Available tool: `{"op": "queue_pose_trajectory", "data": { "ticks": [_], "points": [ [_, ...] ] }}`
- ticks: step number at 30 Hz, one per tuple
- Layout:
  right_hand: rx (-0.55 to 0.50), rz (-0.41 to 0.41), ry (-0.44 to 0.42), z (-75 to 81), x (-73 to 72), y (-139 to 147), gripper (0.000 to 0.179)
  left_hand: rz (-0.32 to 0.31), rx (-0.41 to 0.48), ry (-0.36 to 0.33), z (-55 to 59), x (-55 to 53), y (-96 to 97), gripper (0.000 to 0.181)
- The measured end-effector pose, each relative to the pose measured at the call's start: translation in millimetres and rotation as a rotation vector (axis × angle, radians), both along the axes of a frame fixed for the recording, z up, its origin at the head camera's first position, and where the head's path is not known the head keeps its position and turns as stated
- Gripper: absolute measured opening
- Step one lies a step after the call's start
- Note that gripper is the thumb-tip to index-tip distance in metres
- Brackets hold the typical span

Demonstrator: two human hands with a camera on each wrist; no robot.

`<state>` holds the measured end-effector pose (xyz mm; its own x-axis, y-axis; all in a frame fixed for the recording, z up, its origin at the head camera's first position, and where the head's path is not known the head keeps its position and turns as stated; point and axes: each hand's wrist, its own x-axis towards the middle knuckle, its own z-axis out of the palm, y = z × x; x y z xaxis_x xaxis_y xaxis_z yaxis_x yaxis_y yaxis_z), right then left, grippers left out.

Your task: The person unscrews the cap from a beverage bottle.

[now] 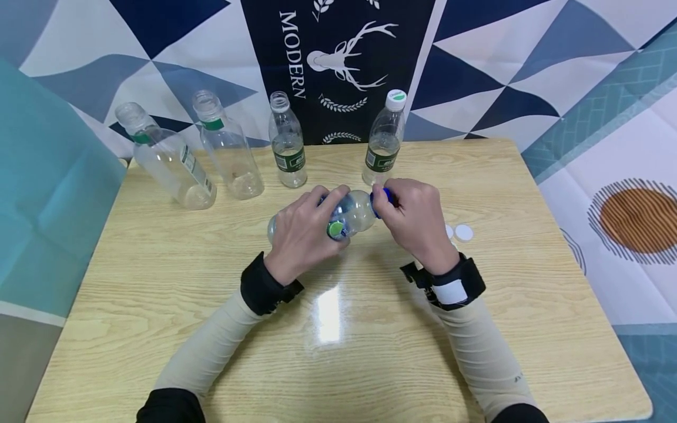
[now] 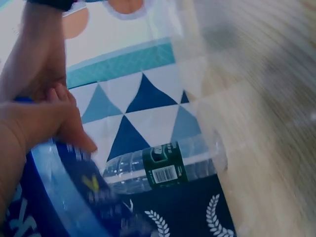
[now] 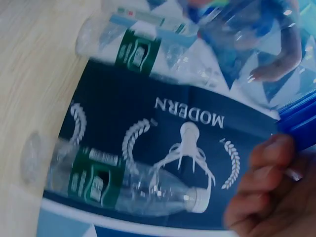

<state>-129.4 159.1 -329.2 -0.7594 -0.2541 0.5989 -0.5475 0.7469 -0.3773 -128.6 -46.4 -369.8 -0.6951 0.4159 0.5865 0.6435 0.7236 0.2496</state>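
Observation:
My left hand [image 1: 308, 232] grips a clear plastic bottle [image 1: 362, 211] with a blue and green label around its body. The bottle lies tilted sideways over the table, its neck pointing right. At that end my right hand [image 1: 416, 216] pinches the blue cap [image 3: 302, 121] between thumb and curled fingers. Part of the cap is hidden behind the thumb in the head view. Behind the hands stands a green-labelled bottle with a white cap [image 1: 383, 150]. Left of it is a similar bottle without a cap [image 1: 290, 154].
Two larger uncapped clear bottles, one at the far left [image 1: 168, 167] and one beside it [image 1: 233, 160], stand along the back edge. Several white caps [image 1: 463, 232] lie on the wooden table [image 1: 529, 329] by the right wrist. A patterned cloth [image 1: 471, 64] hangs behind.

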Motion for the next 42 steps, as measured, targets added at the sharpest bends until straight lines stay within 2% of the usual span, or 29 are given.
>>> {"op": "queue_pose_trajectory", "data": {
  "ticks": [4, 9, 14, 20, 24, 30, 34, 42],
  "points": [
    [0.023, 0.049, 0.033, 0.8, -0.9, 2, 0.038, -0.04, 0.031, -0.053, -0.2, -1.4, -1.4, 0.079],
    [0.046, 0.023, -0.023, 3.1, 0.2, 5, 0.043, -0.022, 0.014, -0.027, -1.4, -2.5, -1.9, 0.077],
    [-0.017, -0.062, -0.111, 5.2, 2.4, 7, 0.063, 0.021, 0.002, -0.007, -2.4, -2.7, -2.7, 0.078],
    [-0.016, -0.205, -0.21, 7.6, 5.4, 7, 0.063, 0.051, -0.059, 0.055, -2.3, -3.0, -3.1, 0.075],
    [0.009, -0.229, -0.289, 9.5, 6.2, 6, 0.065, 0.059, -0.083, 0.095, -2.5, -3.8, -2.8, 0.071],
    [0.02, -0.188, -0.363, 12.0, 6.7, 5, 0.065, 0.06, -0.089, 0.104, -2.7, -3.8, -2.5, 0.07],
    [0.023, -0.137, -0.373, 13.5, 6.9, 5, 0.058, 0.057, -0.069, 0.073, -2.9, -3.8, -2.6, 0.072],
    [-0.033, 0.056, -0.352, 16.8, 6.0, 11, 0.039, 0.04, 0.017, -0.008, -2.9, -6.2, -4.2, 0.08]
  ]
}}
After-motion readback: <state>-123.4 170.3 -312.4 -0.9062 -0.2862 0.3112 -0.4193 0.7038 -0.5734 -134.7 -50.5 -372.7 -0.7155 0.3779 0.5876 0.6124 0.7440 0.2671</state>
